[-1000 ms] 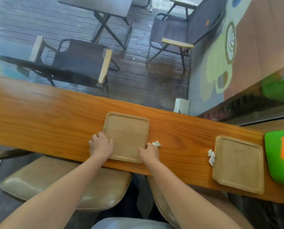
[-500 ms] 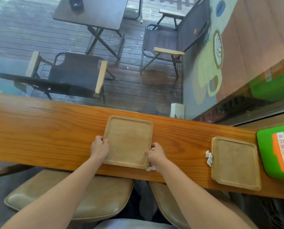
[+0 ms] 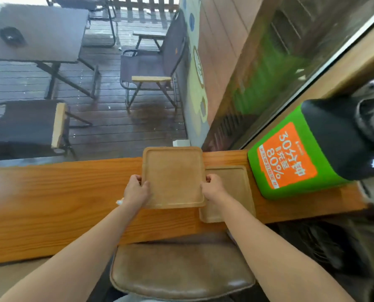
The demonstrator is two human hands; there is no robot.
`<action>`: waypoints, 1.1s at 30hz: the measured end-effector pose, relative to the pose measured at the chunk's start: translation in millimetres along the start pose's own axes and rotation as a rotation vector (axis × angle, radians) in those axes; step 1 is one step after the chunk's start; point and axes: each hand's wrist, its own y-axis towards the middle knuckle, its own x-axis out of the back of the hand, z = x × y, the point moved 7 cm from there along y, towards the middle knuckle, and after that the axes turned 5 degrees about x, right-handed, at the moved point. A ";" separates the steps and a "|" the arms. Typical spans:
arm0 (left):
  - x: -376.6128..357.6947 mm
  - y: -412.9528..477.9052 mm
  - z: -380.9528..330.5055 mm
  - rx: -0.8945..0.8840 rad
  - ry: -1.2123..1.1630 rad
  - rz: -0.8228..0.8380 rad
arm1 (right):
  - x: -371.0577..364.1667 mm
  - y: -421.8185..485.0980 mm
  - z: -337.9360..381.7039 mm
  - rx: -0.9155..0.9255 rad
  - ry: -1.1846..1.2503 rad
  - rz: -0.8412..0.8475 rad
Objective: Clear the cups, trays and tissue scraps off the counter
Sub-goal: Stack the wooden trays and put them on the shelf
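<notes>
A square wooden tray (image 3: 173,176) is lifted above the orange wooden counter (image 3: 51,199), held by both hands. My left hand (image 3: 136,190) grips its left edge and my right hand (image 3: 213,187) grips its right edge. Its right side overlaps a second wooden tray (image 3: 231,192) that lies flat on the counter, partly hidden under my right forearm. A small white tissue scrap (image 3: 119,202) peeks out beside my left wrist. No cups are in view.
A green and black box with an orange label (image 3: 290,158) stands on the counter just right of the second tray. A brown padded stool (image 3: 181,271) sits below the counter. Beyond the glass are deck chairs and a table.
Both hands have lifted the first tray off the counter and carried it right, so it now partly overlaps the second tray. The view has swung right too.
</notes>
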 end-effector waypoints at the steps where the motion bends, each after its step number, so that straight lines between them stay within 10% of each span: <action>1: -21.4 -6.5 -7.7 -0.009 0.009 0.035 | 22.4 2.9 -11.9 -0.009 -0.006 -0.021; 10: -142.1 -45.3 -43.6 -0.066 0.167 0.131 | 137.3 21.2 -95.0 -0.024 -0.052 -0.116; 33: -179.9 -58.4 -24.7 -0.050 0.380 -0.104 | 130.2 48.8 -125.0 -0.018 -0.269 -0.111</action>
